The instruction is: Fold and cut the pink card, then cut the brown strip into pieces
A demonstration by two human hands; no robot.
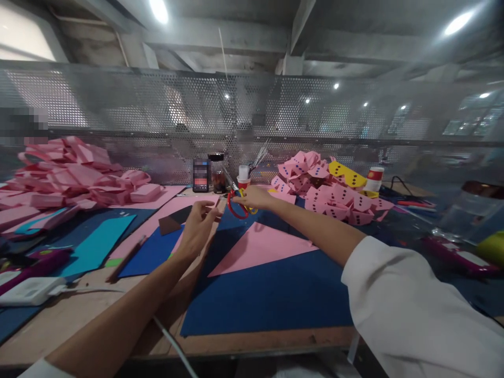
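My right hand (255,198) reaches far across the table and grips a pair of scissors with red and yellow handles (237,206), blades pointing up and left. My left hand (198,229) is closed on a small dark piece of paper (175,219) held above the table. A pink paper triangle (260,245) lies on a large dark blue sheet (268,296) below both hands.
A heap of folded pink paper pieces (66,176) sits at the left, another pink and yellow heap (326,191) at the back right. Jars, a cup with brushes (244,178) and a phone (200,175) stand by the mesh wall. Teal paper (98,244), a pencil (126,258) and a white tool (31,291) lie left.
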